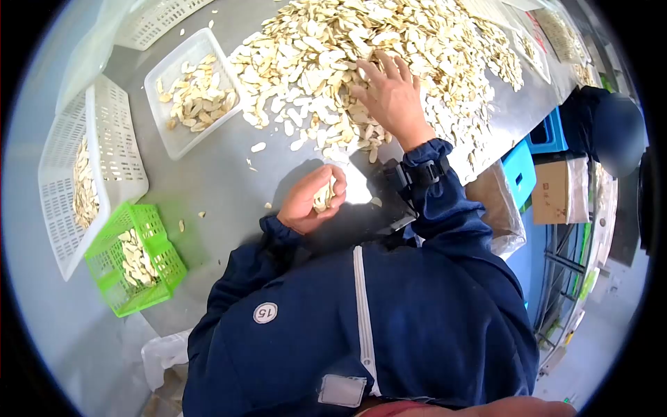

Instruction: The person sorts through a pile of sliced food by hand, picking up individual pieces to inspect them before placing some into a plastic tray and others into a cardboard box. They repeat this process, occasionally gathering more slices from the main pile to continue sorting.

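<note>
A broad heap of pale, flat dried slices (306, 55) covers the far part of the metal table (229, 184). My right hand (392, 97) reaches onto the heap's near side, fingers spread with slices under and around the fingertips. Closer to my body, my left hand (309, 200) is curled around a few slices (323, 197), which show between thumb and fingers. Loose slices lie between my hands and the heap, such as a single slice (258, 147) on bare metal.
Left of the heap sits a white tray (167, 132) with darker slices. A white basket (118, 132) and a green basket (156, 240), both holding slices, stand further left. At right are a plastic-lined container (497, 208), blue crates (517, 170), a carton (552, 192) and another person (587, 121).
</note>
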### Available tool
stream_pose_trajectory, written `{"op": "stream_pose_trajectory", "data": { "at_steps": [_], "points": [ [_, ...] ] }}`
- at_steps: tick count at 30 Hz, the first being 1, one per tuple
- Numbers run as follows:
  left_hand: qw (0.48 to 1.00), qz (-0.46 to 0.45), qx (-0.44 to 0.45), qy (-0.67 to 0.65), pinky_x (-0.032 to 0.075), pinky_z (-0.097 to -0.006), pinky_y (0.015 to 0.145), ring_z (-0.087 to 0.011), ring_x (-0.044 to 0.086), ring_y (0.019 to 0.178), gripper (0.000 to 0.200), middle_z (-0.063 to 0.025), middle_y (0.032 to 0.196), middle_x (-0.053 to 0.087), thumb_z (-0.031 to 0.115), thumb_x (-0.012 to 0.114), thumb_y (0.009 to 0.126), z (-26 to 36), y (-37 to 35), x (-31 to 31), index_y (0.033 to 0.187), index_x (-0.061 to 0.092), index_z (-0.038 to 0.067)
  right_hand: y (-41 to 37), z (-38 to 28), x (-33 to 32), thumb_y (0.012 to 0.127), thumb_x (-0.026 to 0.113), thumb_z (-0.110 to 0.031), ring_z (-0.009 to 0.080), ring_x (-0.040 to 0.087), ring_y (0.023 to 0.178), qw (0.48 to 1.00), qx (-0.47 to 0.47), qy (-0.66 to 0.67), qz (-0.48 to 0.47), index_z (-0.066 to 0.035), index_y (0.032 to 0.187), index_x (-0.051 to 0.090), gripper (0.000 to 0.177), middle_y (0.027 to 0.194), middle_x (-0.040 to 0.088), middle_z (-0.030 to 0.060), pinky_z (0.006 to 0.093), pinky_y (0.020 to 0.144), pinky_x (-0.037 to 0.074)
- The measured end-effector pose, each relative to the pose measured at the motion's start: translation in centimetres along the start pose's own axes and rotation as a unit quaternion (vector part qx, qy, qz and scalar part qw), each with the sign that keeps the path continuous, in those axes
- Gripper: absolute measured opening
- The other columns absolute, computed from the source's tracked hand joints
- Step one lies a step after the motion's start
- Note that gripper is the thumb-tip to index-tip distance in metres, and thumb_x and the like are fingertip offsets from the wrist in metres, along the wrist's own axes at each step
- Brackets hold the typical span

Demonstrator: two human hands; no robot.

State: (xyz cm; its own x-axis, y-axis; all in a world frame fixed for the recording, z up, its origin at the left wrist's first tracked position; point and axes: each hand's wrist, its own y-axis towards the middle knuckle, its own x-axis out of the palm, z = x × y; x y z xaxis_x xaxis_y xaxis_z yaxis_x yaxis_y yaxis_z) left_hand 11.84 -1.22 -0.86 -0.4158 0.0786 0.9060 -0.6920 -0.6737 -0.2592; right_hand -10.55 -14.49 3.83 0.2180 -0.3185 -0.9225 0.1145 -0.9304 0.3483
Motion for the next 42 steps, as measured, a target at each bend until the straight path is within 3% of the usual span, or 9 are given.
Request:
{"op": "stream_pose_trajectory", "data": {
  "at_steps": [4,7,12,20,26,29,33,36,42],
  "points": [
    [1.0,-0.005,0.003,-0.002,0.04,-0.0212,0.048,-0.0109,0.053,0.075,0.03,-0.0033,0.096,0.055,0.034,0.047,0.116,-0.1,0.1,-0.3,0.116,0.059,0.006,-4.5,1.6,-2.4,0.096,0.073,-0.031,0.0367,0.054,0.142,0.975,-0.107,0.132,-0.139,-0.026,0.131,0.075,0.035,0.149,0.062,0.0085,0.059,0.116,0.042],
    [1.0,-0.011,-0.014,-0.014,0.041,-0.0216,0.051,-0.0094,0.055,0.077,0.034,-0.002,0.096,0.058,0.036,0.049,0.115,0.2,0.3,-0.1,0.108,0.06,0.005,-6.1,4.0,-3.2,0.094,0.075,-0.023,0.0348,0.061,0.133,0.98,-0.032,0.155,-0.124,-0.025,0.121,0.08,0.028,0.144,0.066,0.0096,0.0525,0.113,0.046],
    [0.999,-0.021,-0.015,-0.019,0.041,-0.0215,0.049,-0.0106,0.055,0.076,0.031,-0.0028,0.096,0.057,0.035,0.048,0.115,0.1,0.4,-0.3,0.115,0.059,0.006,-1.2,0.6,-3.6,0.093,0.075,-0.017,0.0338,0.072,0.083,0.974,-0.074,0.212,-0.027,-0.016,0.11,0.081,0.018,0.091,0.074,0.0095,0.0431,0.072,0.057],
    [1.0,0.019,0.002,0.0,0.039,-0.0216,0.048,-0.0111,0.057,0.074,0.034,0.0001,0.092,0.062,0.039,0.053,0.113,-0.1,0.1,0.1,0.111,0.064,0.006,4.2,-6.4,3.2,0.092,0.072,-0.03,0.0325,0.073,0.096,0.992,-0.079,0.061,-0.072,-0.017,0.105,0.075,0.018,0.1,0.073,0.0079,0.0478,0.078,0.058],
    [1.0,0.018,-0.006,0.006,0.039,-0.0227,0.049,-0.0105,0.058,0.076,0.032,0.0009,0.091,0.061,0.037,0.053,0.113,0.3,-0.2,0.2,0.113,0.064,0.007,4.2,-6.3,0.7,0.096,0.073,-0.033,0.032,0.073,0.073,0.978,-0.075,0.156,-0.118,-0.013,0.106,0.077,0.023,0.082,0.077,0.0099,0.0405,0.067,0.057],
    [1.0,0.003,-0.007,0.002,0.04,-0.0242,0.052,-0.0106,0.061,0.078,0.029,-0.0004,0.092,0.063,0.037,0.053,0.112,0.0,0.3,-0.2,0.116,0.064,0.01,6.1,-8.9,-0.8,0.099,0.072,-0.034,0.0279,0.074,0.074,0.95,-0.092,0.174,-0.241,-0.008,0.115,0.076,0.031,0.085,0.078,0.0113,0.0388,0.067,0.056],
    [0.999,-0.033,-0.019,0.016,0.04,-0.025,0.053,-0.0111,0.061,0.078,0.028,-0.0019,0.094,0.066,0.038,0.054,0.112,-0.6,0.4,-2.6,0.117,0.064,0.012,5.9,-12.7,1.2,0.1,0.068,-0.028,0.0355,0.075,0.101,0.814,-0.007,0.577,-0.061,-0.001,0.141,0.063,0.049,0.115,0.076,0.0224,0.0415,0.088,0.059],
    [0.999,0.023,-0.022,0.0,0.04,-0.0248,0.052,-0.0122,0.06,0.078,0.028,-0.0024,0.095,0.066,0.036,0.054,0.112,-0.3,0.1,-1.5,0.119,0.064,0.011,2.7,-10.4,-0.7,0.101,0.069,-0.025,0.0395,0.069,0.115,0.915,-0.087,0.388,-0.065,-0.004,0.142,0.063,0.047,0.125,0.073,0.0195,0.0454,0.102,0.054],
    [0.999,0.017,-0.014,-0.036,0.041,-0.0213,0.047,-0.0114,0.056,0.074,0.031,-0.0037,0.096,0.057,0.034,0.045,0.116,-0.2,0.2,-0.6,0.117,0.059,0.007,-8.5,-1.8,-3.0,0.094,0.076,-0.022,0.0346,0.062,0.128,0.966,-0.141,0.208,-0.065,-0.013,0.128,0.074,0.035,0.131,0.071,0.0101,0.047,0.11,0.049]
  ]
}}
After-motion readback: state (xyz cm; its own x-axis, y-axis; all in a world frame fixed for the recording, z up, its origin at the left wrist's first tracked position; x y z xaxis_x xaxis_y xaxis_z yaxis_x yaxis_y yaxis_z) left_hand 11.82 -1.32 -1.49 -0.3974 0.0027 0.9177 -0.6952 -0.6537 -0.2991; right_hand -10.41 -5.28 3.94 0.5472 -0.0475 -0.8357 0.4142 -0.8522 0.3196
